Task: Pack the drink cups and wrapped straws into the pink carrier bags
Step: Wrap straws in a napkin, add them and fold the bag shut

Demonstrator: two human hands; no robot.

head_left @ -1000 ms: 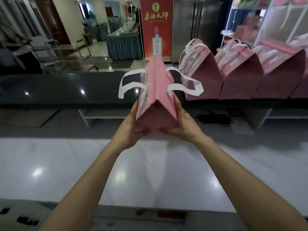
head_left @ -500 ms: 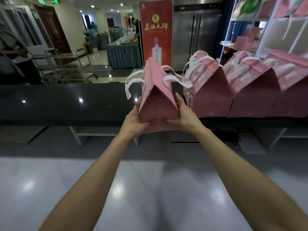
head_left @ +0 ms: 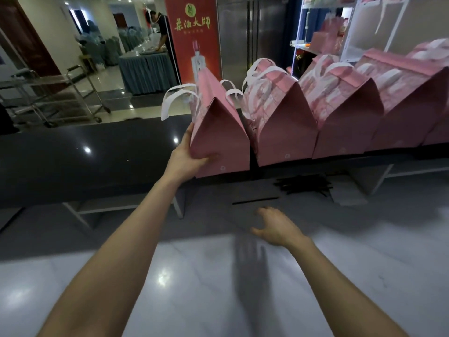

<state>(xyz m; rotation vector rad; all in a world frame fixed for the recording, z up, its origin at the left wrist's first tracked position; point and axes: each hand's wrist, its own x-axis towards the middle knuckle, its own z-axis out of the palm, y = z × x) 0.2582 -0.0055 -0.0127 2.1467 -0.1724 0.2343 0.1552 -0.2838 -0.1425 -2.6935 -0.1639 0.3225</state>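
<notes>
A pink carrier bag (head_left: pixel 220 132) with white handles stands on the dark counter (head_left: pixel 85 156), at the left end of a row of pink bags (head_left: pixel 286 127). My left hand (head_left: pixel 188 155) grips its lower left corner, thumb across the front panel. My right hand (head_left: pixel 274 226) hovers low over the white marble worktop (head_left: pixel 194 276), apart from the bag, fingers loosely spread and holding nothing. A pile of black wrapped straws (head_left: pixel 303 184) lies on the lower shelf behind the counter, with one single straw (head_left: pixel 255 200) lying in front of it. No drink cups show.
More pink bags (head_left: pixel 401 105) fill the counter's right side. A red banner (head_left: pixel 194 37) and steel fridge doors (head_left: pixel 252 27) stand behind. A white shelf rack (head_left: pixel 349 27) rises at right. A metal trolley (head_left: pixel 60 98) and a person at a draped table are far left.
The bag went forward and down onto the counter beside the row. My right hand let go of it and dropped back toward the white worktop. My left hand stayed on the bag.
</notes>
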